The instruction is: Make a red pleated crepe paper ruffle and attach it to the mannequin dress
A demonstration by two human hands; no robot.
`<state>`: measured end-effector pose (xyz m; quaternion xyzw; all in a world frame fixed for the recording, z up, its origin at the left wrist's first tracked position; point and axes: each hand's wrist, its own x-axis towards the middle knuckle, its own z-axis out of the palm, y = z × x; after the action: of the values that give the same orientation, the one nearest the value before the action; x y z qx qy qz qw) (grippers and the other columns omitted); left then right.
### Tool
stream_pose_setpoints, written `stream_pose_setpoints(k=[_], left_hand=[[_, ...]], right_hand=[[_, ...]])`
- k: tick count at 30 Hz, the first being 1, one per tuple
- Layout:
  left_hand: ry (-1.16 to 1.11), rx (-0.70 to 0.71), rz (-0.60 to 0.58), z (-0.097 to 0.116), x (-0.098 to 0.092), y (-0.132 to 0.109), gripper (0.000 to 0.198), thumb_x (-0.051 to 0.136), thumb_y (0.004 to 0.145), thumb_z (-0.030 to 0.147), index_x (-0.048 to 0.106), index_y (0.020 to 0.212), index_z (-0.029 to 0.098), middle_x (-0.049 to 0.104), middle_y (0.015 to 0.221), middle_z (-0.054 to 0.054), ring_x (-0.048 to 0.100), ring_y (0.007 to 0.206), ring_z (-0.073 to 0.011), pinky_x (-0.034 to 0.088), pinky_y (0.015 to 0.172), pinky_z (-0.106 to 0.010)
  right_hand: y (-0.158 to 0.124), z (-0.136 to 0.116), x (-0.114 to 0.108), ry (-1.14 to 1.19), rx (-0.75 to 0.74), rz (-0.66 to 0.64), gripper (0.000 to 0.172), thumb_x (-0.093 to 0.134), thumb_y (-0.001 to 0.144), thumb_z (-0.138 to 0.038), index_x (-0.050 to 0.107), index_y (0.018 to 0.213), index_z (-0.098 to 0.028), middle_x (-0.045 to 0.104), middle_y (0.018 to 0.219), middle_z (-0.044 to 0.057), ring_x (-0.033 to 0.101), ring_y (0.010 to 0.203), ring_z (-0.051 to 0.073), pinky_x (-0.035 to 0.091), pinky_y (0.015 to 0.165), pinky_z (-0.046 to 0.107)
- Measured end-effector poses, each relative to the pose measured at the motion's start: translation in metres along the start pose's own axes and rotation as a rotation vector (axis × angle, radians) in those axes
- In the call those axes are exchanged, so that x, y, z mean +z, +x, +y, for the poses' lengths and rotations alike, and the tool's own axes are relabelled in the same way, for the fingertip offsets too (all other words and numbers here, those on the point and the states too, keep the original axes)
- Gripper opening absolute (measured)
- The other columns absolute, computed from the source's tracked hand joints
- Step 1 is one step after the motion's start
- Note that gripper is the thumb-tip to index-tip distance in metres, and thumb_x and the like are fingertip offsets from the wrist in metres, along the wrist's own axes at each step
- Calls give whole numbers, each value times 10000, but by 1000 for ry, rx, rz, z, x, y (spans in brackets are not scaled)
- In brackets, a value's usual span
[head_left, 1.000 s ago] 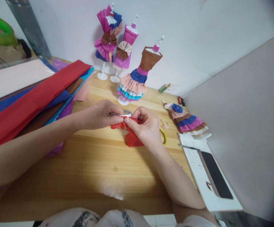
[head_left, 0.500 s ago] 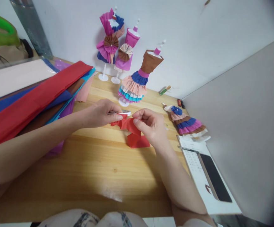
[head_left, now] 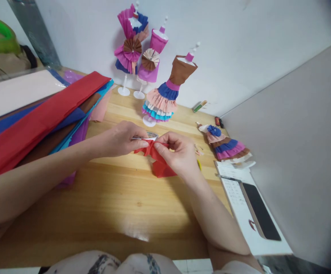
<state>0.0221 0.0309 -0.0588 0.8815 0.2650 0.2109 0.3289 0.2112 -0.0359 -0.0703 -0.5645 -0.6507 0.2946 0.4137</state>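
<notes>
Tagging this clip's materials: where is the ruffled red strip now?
The ruffled red strip is central in the head view, held in the left hand and right hand, in front of the brown-topped dress.

A narrow strip of thin, matte red crêpe-like material (head_left: 156, 154) is pinched between the fingertips of the left hand (head_left: 121, 139) and the right hand (head_left: 181, 153), bunched into small ruffled folds at the top, with a short crumpled end showing under the left thumb. Lower down, the red lies smoother, a flat panel with a straight bottom edge over the pale wooden tabletop (head_left: 120, 205), though I can't tell whether it touches the wood. Just behind the gathers, a flat, rounded white-and-silvery thing (head_left: 153, 135) sits close against the left fingers, partly covered.
</notes>
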Motion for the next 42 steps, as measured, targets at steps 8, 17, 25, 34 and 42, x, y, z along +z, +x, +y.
stream_pose_setpoints(k=[8,17,25,34,42], left_hand=[[75,27,8,4,3,0,239,510,844,221,605,634,158,551,524,38,447,500,-89,277,539,-235],[119,36,-24,2,5,0,227,510,850,203,610,649,175,554,545,35,464,511,-104,286,545,-242],[155,38,-147,-17,3,2,239,522,858,223,652,664,174,606,582,21,516,538,-107,327,562,-231],[46,-203,320,-12,1,2,330,677,757,457,686,893,156,719,888,-78,662,871,-231,506,819,-349],[-137,-443,446,-20,5,6,546,607,768,627,678,999,137,712,1018,-121,667,850,-227,530,676,-294]], right_hand=[[0,-1,3,-83,11,21,137,602,777,-243,609,658,-176,656,593,14,557,513,127,411,501,249],[2,1,7,-79,46,35,140,640,748,-267,541,675,-202,609,587,-4,534,528,129,390,520,256],[7,10,11,-48,49,-219,143,567,801,-272,676,819,-181,630,635,6,524,570,136,390,552,256],[19,18,-1,200,167,-11,238,624,740,-395,685,765,-166,666,693,21,574,634,154,440,615,273],[22,19,0,270,165,82,255,638,725,-422,675,752,-170,616,613,-9,506,547,127,395,555,256]])
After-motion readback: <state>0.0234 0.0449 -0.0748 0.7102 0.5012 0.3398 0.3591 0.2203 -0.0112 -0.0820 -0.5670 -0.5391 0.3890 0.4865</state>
